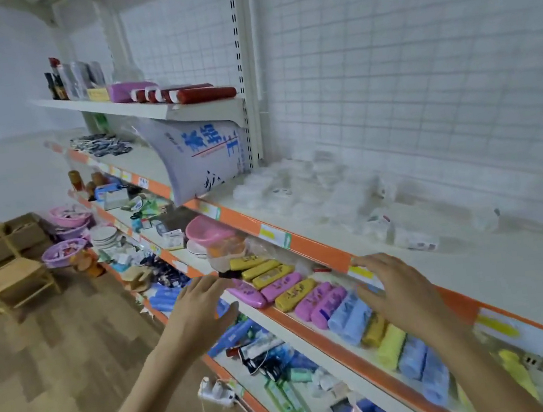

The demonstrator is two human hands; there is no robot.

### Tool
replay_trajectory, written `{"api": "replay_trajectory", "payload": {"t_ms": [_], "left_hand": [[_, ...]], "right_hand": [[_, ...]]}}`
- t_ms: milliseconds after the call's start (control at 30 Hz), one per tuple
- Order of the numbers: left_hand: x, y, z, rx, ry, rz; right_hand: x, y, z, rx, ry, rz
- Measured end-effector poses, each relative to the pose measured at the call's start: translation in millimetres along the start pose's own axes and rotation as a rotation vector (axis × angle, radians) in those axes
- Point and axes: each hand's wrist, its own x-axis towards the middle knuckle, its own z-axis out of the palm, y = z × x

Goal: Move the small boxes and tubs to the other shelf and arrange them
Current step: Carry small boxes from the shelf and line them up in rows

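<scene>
Several small clear plastic boxes and tubs [313, 193] lie jumbled on the upper white shelf [478, 265], most of them toward its back. A small white box with a label [416, 240] sits nearest the front. My left hand [201, 310] hovers with straight fingers in front of the shelf below, holding nothing. My right hand [398, 289] is spread with relaxed fingers at the orange front edge of the upper shelf [324, 254], also holding nothing. Both hands are apart from the boxes.
A row of yellow, pink and blue oblong cases [288, 290] fills the shelf under my hands. A large white sack with blue lettering [201, 156] leans at the left end of the upper shelf. Lower shelves hold mixed goods, and a wooden chair [13, 277] stands on the floor at left.
</scene>
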Motion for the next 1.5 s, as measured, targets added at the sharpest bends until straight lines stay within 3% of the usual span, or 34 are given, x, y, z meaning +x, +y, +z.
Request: {"api": "replay_trajectory", "payload": {"t_ms": [167, 433, 700, 933, 1100, 1300, 1500], "left_hand": [[106, -33, 10, -0.003, 0.041, 0.083], [268, -79, 33, 0.002, -0.037, 0.059], [373, -124, 69, -0.075, -0.19, 0.012], [427, -177, 111, -0.237, -0.425, 0.152], [445, -196, 134, -0.636, -0.59, 0.1], [449, -208, 154, -0.901, -0.635, 0.154], [456, -213, 169, -1.002, -0.522, 0.135]], "right_hand": [[107, 12, 2, 0.038, 0.086, -0.046], [265, 39, 22, 0.031, -0.039, -0.025], [372, 32, 74, 0.048, -0.211, 0.016], [434, 32, 126, 0.116, -0.215, 0.159], [479, 23, 152, 0.324, -0.156, 0.314], [511, 22, 186, 0.413, -0.152, 0.542], [507, 25, 178, 0.408, -0.034, 0.559]]}}
